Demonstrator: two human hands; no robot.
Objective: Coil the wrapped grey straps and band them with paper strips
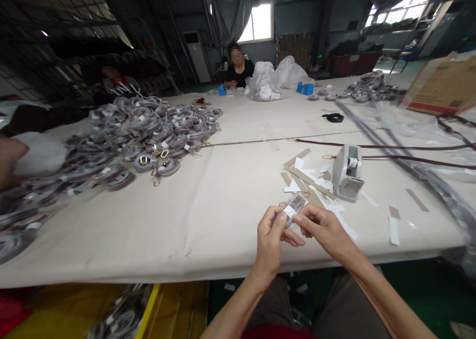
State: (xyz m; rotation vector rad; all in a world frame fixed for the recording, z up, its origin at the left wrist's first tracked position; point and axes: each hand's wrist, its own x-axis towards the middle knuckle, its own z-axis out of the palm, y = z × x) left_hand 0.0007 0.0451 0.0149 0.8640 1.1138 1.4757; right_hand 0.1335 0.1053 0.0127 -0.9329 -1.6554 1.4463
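Both my hands meet over the near edge of the white table [208,215]. My left hand [273,239] and my right hand [322,227] pinch a small wrapped, coiled strap bundle [293,206] with a white label on it. The fingers of each hand are closed on it. Just beyond lie paper and cardboard strips [307,175] and a grey tape dispenser [347,172].
A big heap of wrapped strap bundles [141,135] covers the table's left side. Long brown straps [372,146] run across to the right, near clear plastic and a cardboard box [442,83]. Two people sit at the far side, by white bags [264,83]. Someone's hand [11,158] shows at the left edge.
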